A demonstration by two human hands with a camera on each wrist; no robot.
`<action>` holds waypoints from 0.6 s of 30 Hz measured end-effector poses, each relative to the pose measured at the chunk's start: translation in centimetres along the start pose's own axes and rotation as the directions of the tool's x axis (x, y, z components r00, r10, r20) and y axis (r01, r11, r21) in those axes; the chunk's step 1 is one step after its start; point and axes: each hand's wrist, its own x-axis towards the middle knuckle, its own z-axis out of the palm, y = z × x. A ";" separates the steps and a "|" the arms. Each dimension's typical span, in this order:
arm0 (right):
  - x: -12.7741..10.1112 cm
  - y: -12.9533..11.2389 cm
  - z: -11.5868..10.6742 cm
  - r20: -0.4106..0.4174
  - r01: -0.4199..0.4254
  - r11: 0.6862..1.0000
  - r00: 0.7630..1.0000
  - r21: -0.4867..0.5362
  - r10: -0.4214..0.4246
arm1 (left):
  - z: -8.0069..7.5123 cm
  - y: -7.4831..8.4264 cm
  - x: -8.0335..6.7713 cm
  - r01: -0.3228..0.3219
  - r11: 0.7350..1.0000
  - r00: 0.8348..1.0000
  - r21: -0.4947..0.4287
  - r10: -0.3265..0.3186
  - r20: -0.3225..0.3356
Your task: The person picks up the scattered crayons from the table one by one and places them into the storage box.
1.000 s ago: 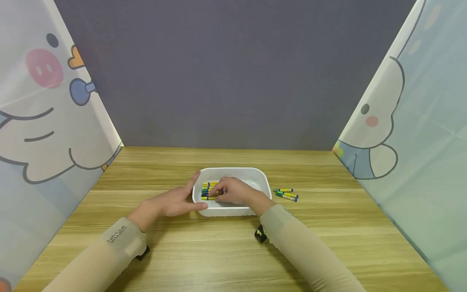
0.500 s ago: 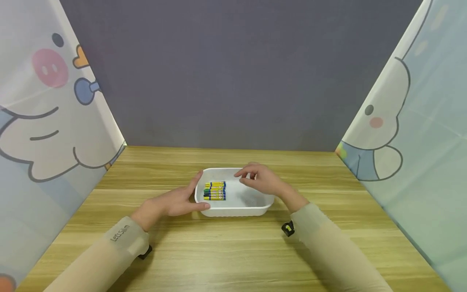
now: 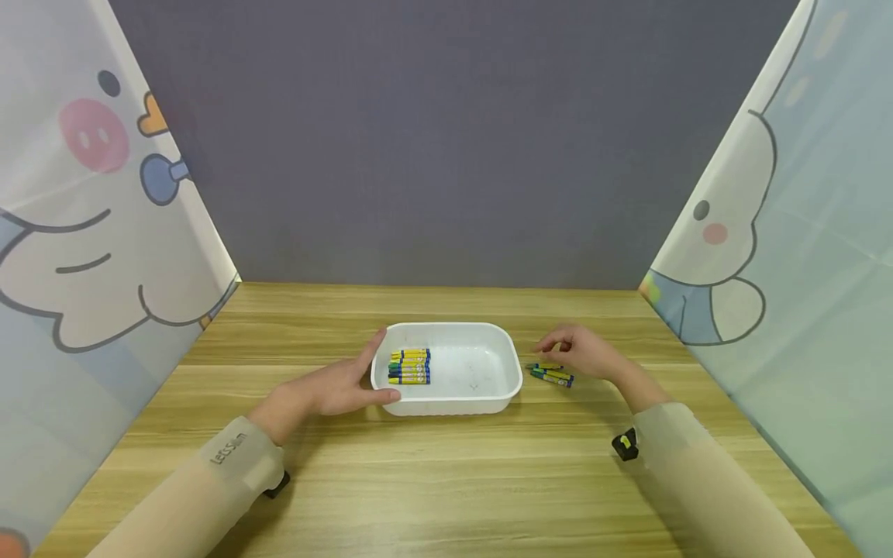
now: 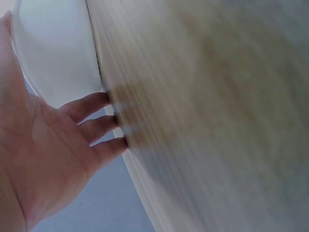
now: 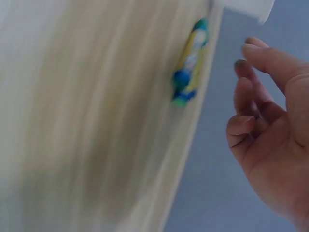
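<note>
A white plastic tray (image 3: 481,376) stands mid-table. Yellow-wrapped crayons (image 3: 410,367), several of them, lie side by side in its left end, with green, dark and yellow tips. My left hand (image 3: 342,386) rests against the tray's left end, thumb and forefinger spread along the rim; in the left wrist view its other fingertips touch the table. To the right of the tray, a few green-tipped crayons (image 3: 553,377) lie on the wood. Just above and behind them hovers my right hand (image 3: 584,353), fingers loosely bent, nothing between them in the right wrist view (image 5: 275,125).
The wooden table (image 3: 446,480) ends at a dark grey panel (image 3: 446,155) at the back. Cartoon-printed curtains (image 3: 91,194) hang along the left and right sides. A small black device (image 3: 625,444) sits at my right wrist.
My right hand has left the crayons in the tray, lifted out over its right side, and come above the loose crayons. My left hand has stayed at the tray.
</note>
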 end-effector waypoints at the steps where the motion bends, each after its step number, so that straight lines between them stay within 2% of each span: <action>1: -0.1 0.6 -0.1 0.015 -0.005 1.000 1.000 -0.011 0.005 | 0.0 0.0 0.0 -0.002 1.000 1.000 -0.002 0.002 0.000; 7: -0.2 2.9 -0.3 0.063 -0.019 0.999 0.998 -0.051 0.022 | 0.0 0.1 -0.1 -0.008 1.000 1.000 -0.007 0.008 0.001; 12: -0.1 3.4 -0.3 0.086 -0.003 0.996 0.996 -0.090 0.011 | 0.0 0.1 0.0 -0.006 1.000 1.000 -0.008 0.006 0.004; 18: -0.3 4.2 -0.6 0.073 -0.014 0.998 0.997 -0.064 0.019 | 0.0 -0.1 0.1 -0.008 1.000 1.000 -0.009 0.008 0.006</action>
